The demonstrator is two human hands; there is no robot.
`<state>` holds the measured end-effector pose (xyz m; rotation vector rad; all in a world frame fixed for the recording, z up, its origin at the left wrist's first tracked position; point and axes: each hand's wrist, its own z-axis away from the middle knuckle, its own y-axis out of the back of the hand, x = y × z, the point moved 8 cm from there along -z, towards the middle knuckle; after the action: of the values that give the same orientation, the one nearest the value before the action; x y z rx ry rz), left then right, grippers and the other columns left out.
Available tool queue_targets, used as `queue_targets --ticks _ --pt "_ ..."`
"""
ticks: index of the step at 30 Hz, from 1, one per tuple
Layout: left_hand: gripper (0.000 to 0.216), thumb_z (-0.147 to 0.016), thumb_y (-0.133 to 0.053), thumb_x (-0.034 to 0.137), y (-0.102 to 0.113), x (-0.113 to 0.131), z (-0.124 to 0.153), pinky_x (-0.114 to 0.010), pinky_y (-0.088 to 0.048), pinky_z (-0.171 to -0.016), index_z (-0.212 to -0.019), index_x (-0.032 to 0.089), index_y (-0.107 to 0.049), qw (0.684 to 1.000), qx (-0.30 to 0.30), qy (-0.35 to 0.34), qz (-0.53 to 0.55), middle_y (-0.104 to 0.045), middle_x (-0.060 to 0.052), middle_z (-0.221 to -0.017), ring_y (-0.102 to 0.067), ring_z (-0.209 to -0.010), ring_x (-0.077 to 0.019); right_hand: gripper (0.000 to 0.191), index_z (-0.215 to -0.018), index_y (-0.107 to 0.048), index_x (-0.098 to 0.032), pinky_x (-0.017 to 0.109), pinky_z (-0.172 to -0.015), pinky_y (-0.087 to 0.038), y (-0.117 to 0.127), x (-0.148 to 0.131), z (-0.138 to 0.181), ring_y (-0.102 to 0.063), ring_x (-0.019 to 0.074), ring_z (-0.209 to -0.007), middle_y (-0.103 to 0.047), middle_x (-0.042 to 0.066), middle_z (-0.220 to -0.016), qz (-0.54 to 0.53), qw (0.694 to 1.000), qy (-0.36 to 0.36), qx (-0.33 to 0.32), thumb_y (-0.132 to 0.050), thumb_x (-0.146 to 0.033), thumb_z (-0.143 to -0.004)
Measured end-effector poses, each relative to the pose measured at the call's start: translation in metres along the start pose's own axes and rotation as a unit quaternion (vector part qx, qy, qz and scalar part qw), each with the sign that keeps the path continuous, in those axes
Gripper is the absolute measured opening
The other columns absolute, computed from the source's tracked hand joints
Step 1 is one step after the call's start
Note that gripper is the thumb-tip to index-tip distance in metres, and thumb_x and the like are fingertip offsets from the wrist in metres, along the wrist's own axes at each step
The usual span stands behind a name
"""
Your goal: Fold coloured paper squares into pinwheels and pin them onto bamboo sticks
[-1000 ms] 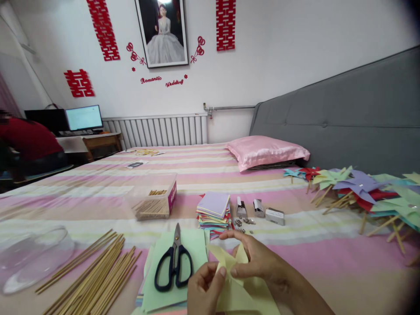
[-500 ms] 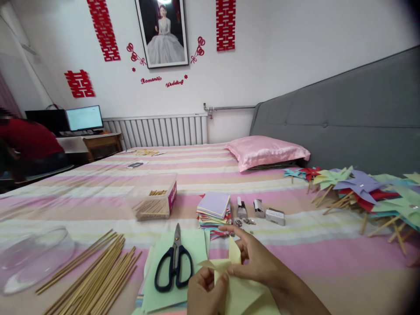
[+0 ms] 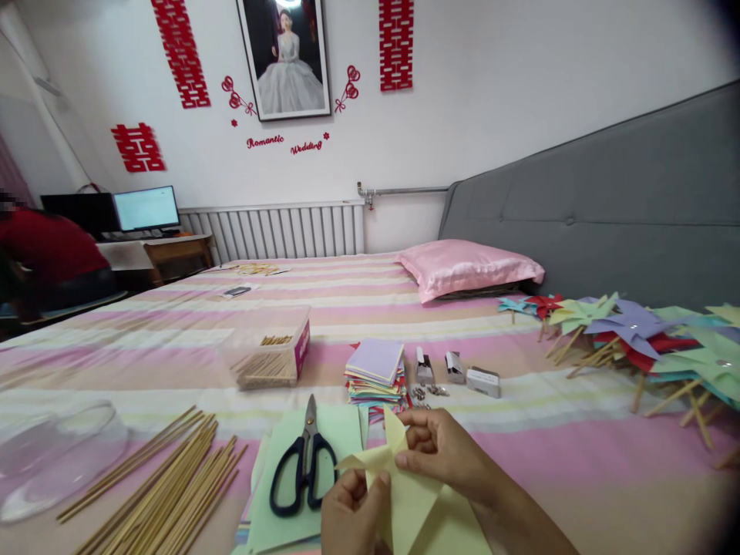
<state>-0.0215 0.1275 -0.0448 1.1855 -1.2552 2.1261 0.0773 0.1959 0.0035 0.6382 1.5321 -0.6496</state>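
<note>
A pale yellow paper sheet [image 3: 405, 493], cut and partly folded into points, is held low in the middle of the view. My left hand [image 3: 352, 512] pinches it from below at the centre. My right hand [image 3: 445, 455] closes its fingers on the folded points from the right. Black-handled scissors [image 3: 304, 462] lie just left of my hands on a light green sheet [image 3: 341, 432]. A stack of coloured paper squares [image 3: 375, 370] sits beyond my hands, with small metal pins [image 3: 425, 393] beside it.
A bundle of wooden sticks [image 3: 167, 482] and a clear plastic lid [image 3: 52, 459] lie at the left. A clear box of sticks [image 3: 271, 358] and small pin boxes [image 3: 456, 368] stand mid-bed. Finished pinwheels [image 3: 636, 331] pile at the right. A person in red sits far left.
Both hands have shifted slightly left with the yellow paper. More of its points have been folded in toward the centre, and my right fingers have curled over them.
</note>
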Motion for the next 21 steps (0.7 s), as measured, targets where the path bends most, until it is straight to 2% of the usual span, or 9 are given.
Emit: queue_targets --ticks 8,15,21 --pt "0.025 -0.043 -0.083 0.025 0.002 -0.005 -0.003 -0.029 -0.050 -0.050 -0.055 0.013 -0.064 1.000 -0.010 0.018 -0.008 -0.065 -0.003 -0.045 -0.065 -0.048 -0.0213 0.047 -0.099 -0.059 -0.011 0.020 -0.050 -0.039 0.010 0.001 -0.001 -0.051 0.0074 -0.049 -0.055 -0.005 -0.058 -0.021 0.997 -0.003 0.076 -0.076 -0.026 -0.058" --pt "0.026 -0.043 -0.083 0.026 0.003 -0.007 -0.005 -0.028 -0.051 -0.052 -0.057 0.014 -0.064 1.000 -0.006 0.001 0.016 -0.066 -0.002 -0.046 -0.065 -0.048 -0.0206 0.036 -0.092 -0.063 -0.013 0.019 -0.050 -0.039 0.018 -0.004 -0.002 -0.050 0.0074 -0.051 -0.057 -0.003 -0.059 -0.047 0.989 0.048 0.134 -0.075 -0.027 -0.061" --pt "0.029 -0.042 -0.084 0.026 0.006 -0.010 -0.008 -0.028 -0.052 -0.057 -0.055 0.014 -0.062 0.999 -0.001 0.022 0.036 -0.067 -0.002 -0.048 -0.068 -0.055 -0.0219 0.029 -0.090 -0.062 -0.015 0.021 -0.058 -0.046 0.026 -0.026 0.006 -0.057 0.0100 -0.057 -0.061 -0.001 -0.063 -0.076 0.972 0.125 0.187 -0.072 -0.029 -0.067"
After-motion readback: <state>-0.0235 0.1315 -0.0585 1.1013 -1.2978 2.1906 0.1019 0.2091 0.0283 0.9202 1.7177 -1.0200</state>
